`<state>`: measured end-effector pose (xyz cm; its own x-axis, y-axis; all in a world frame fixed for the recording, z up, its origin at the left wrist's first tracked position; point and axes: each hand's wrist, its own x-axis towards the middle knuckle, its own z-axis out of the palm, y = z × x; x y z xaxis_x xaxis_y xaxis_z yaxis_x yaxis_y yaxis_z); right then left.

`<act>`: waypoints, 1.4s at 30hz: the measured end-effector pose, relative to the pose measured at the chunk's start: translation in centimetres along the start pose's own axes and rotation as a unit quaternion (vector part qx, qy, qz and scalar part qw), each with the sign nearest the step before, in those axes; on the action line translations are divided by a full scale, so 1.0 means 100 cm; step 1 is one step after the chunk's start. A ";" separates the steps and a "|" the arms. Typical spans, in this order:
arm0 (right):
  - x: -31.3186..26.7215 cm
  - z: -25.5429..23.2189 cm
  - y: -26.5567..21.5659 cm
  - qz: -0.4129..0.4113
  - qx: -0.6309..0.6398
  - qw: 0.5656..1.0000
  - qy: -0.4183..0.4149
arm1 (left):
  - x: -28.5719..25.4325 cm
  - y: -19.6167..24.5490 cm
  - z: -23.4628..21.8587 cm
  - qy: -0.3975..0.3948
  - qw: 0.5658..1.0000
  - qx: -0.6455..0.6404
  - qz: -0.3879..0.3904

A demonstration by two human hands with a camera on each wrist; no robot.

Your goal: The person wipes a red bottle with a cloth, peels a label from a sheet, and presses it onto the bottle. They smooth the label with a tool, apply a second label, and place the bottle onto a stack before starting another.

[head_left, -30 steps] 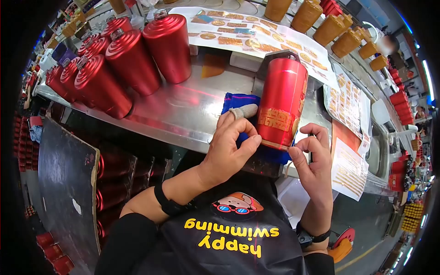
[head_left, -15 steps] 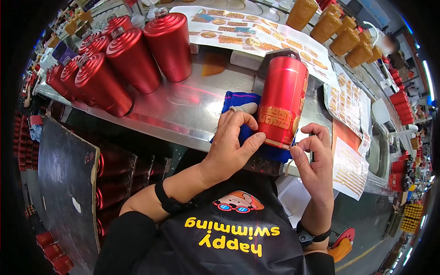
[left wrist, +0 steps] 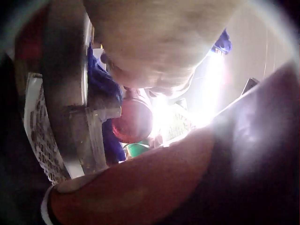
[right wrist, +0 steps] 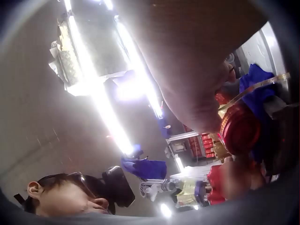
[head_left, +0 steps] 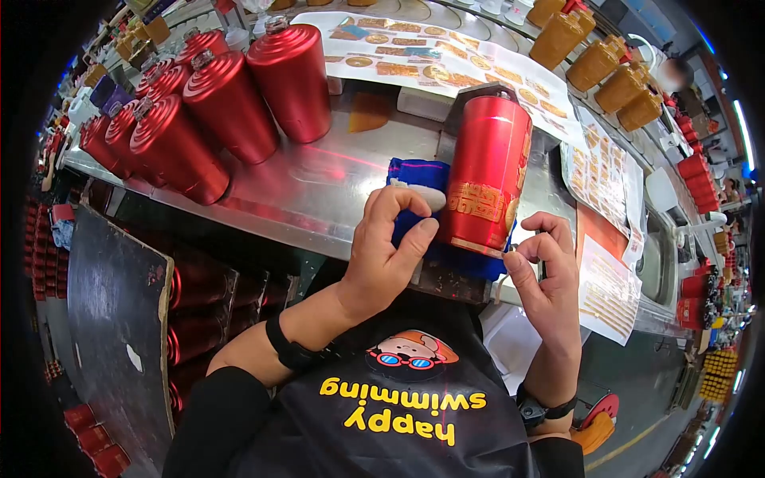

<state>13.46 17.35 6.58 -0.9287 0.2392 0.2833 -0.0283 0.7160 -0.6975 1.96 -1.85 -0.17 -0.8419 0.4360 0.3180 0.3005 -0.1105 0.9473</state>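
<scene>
A red bottle with a gold-patterned band lies tilted on a blue cloth, its base toward the person. Along the base edge runs a thin gold strip; in the right wrist view the strip stretches out from the fingers past the base. The right hand pinches this strip between thumb and index finger at the base's right side. Just left of the bottle, the left hand is bent with thumb and index fingertips apart. One of its fingers wears a grey fabric finger cover.
Several upright red bottles stand at the left of the metal table. Decal sheets lie at the back and right, one bearing gold strips. Brown bottles line the back right. A dark board leans at lower left.
The left thumb has come away from the bottle's base, and the left hand has drawn back to the left. The right hand stays almost where it was. Brown bottles at the back have shifted right.
</scene>
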 end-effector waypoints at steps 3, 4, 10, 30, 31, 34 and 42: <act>0.000 0.001 0.001 -0.001 0.001 1.000 -0.001 | 0.000 0.004 0.002 -0.009 1.000 -0.020 -0.002; 0.000 0.001 0.001 -0.002 0.004 1.000 0.000 | 0.001 0.002 0.004 -0.012 1.000 -0.022 0.009; -0.001 0.001 0.002 -0.005 0.009 1.000 0.002 | 0.007 0.000 0.004 -0.054 0.991 0.108 0.058; -0.003 -0.001 0.010 0.013 0.096 0.995 -0.013 | 0.008 0.002 -0.002 -0.077 0.926 0.174 0.325; -0.003 -0.002 0.013 0.002 0.105 0.994 -0.015 | 0.008 0.002 -0.002 -0.083 0.924 0.179 0.326; -0.003 -0.005 0.012 -0.001 0.130 0.991 -0.033 | 0.009 0.000 -0.003 -0.100 0.918 0.194 0.332; -0.005 -0.008 0.016 0.023 0.196 0.979 -0.059 | 0.017 0.007 0.000 -0.126 0.891 0.220 0.376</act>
<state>14.21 18.91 5.82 -0.9678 0.1713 0.1847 -0.1042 0.3952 -0.9127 0.74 -1.24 1.00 -0.2174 0.5789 0.7859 0.9306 -0.1199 0.3458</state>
